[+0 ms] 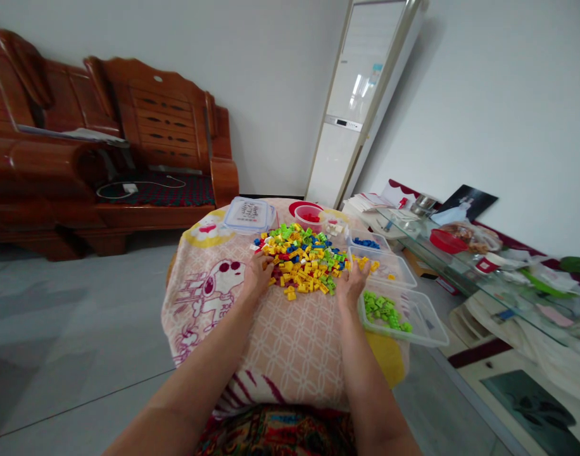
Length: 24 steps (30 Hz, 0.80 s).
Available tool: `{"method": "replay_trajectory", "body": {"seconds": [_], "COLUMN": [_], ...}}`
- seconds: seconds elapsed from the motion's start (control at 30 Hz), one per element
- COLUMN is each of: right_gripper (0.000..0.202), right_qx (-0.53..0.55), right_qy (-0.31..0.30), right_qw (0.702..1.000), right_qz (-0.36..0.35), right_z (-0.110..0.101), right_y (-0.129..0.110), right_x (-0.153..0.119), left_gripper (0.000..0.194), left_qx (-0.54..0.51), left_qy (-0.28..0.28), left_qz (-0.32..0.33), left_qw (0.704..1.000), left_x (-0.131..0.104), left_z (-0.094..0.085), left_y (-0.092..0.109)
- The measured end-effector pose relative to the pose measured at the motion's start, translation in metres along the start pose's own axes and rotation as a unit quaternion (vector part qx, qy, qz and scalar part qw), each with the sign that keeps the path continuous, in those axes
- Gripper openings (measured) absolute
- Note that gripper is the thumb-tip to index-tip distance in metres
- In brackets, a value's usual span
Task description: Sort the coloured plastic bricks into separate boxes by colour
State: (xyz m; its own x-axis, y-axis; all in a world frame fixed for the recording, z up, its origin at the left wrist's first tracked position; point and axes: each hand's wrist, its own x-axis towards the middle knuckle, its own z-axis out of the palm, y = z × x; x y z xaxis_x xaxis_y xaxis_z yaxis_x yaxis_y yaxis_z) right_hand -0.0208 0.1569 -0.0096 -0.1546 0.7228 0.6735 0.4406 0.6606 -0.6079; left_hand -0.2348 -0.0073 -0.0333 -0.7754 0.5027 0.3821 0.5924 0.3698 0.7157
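Note:
A mixed heap of small toy building bricks, mostly yellow with green, blue, red and white ones, lies on the cloth-covered round table. My left hand rests at the heap's left edge, its fingers curled in against the bricks; what they hold, if anything, is hidden. On the right side of the heap, my right hand has its fingers apart, close to the near left side of a clear box with a few yellow bricks. Nearer to me, a larger clear box contains green bricks.
Blue bricks sit in a small clear box at the back right. Behind the heap stand a round tub of red bricks and white bricks. A lidded box lies back left. A cluttered glass-topped stand is on the right.

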Motion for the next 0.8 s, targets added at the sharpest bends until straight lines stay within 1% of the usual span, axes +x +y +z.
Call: {"method": "replay_trajectory", "body": {"seconds": [0.07, 0.13, 0.2, 0.3, 0.43, 0.53, 0.67, 0.8], "right_gripper": [0.048, 0.046, 0.043, 0.039, 0.037, 0.035, 0.034, 0.04], "right_qx": [-0.002, 0.001, 0.011, 0.023, 0.014, -0.015, -0.088, -0.125], "right_qy": [0.011, 0.007, -0.01, -0.041, -0.076, -0.116, -0.169, -0.192], "right_qw": [1.0, 1.0, 0.999, 0.998, 0.996, 0.993, 0.981, 0.973], "right_qz": [-0.005, -0.027, -0.047, -0.048, -0.034, -0.028, -0.023, -0.037], "right_z": [0.0, 0.001, 0.002, 0.004, 0.003, 0.002, 0.006, 0.008], "right_y": [0.002, 0.004, 0.006, 0.007, 0.009, 0.01, 0.01, 0.009], "right_x": [0.001, -0.006, -0.016, -0.027, -0.028, -0.026, -0.026, -0.025], "left_gripper": [0.024, 0.025, 0.025, 0.026, 0.025, 0.025, 0.025, 0.024], "left_qx": [0.0, 0.0, -0.001, -0.003, -0.006, -0.007, -0.006, -0.003], "left_qy": [-0.004, -0.006, -0.004, 0.0, 0.0, -0.002, -0.006, -0.009], "left_qz": [-0.001, -0.003, -0.006, -0.004, -0.005, -0.014, -0.012, -0.007], "left_qw": [1.0, 1.0, 1.0, 1.0, 1.0, 1.0, 1.0, 1.0], "left_x": [0.0, -0.001, -0.001, -0.002, -0.002, -0.002, -0.002, -0.001], "left_z": [0.0, 0.0, 0.0, 0.0, -0.002, -0.003, -0.002, -0.002], "left_y": [0.001, 0.001, 0.001, 0.001, 0.002, 0.003, 0.002, 0.002]}}
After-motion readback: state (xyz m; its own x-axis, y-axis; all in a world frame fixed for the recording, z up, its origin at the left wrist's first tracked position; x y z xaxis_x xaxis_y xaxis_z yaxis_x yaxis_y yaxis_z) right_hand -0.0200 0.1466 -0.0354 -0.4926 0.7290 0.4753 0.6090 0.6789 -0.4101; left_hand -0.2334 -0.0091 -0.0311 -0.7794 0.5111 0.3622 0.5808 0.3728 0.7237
